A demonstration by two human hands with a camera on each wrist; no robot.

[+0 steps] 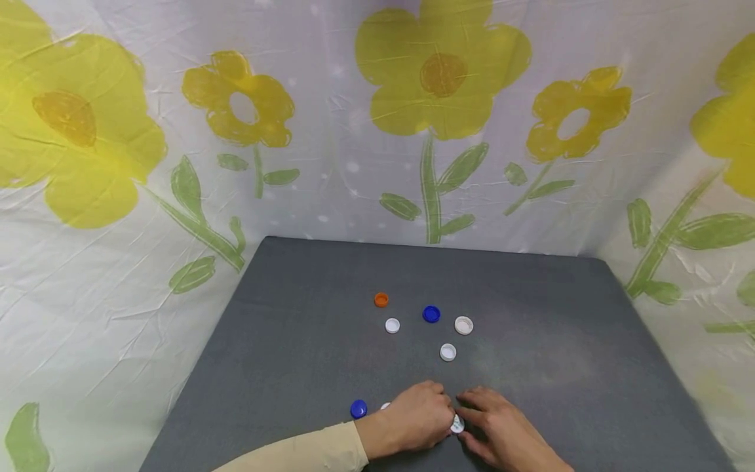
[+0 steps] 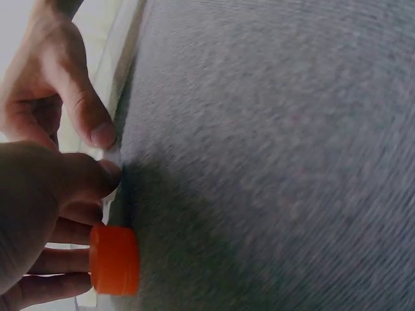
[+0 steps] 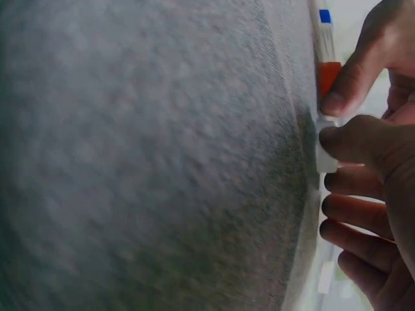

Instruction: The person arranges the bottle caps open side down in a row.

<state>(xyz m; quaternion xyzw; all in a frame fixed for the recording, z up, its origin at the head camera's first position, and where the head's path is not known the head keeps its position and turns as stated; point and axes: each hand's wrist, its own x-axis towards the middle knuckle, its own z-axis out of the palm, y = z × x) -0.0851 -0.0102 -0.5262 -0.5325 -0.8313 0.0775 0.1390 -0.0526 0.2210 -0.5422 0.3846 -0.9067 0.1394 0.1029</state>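
A white bottle cap [image 1: 457, 425] with a printed top sits between my two hands on the grey tabletop. My left hand [image 1: 419, 416] reaches in from the left with curled fingers and holds the cap's near side by thumb and fingers. From the other side my right hand [image 1: 501, 429] pinches the same white cap [image 3: 326, 154], its thumb lying across it and the other fingers spread behind. An orange cap [image 2: 115, 260] stands close by the left hand's fingers in the left wrist view. The left hand and forearm hide part of a white cap [image 1: 385, 406].
A blue cap [image 1: 358, 409] lies left of the left wrist. Farther back are an orange cap [image 1: 381, 299], another blue cap [image 1: 432, 314] and several white caps, one [image 1: 448, 353] nearest the hands. A flowered curtain [image 1: 330, 131] surrounds the grey table [image 1: 283, 341].
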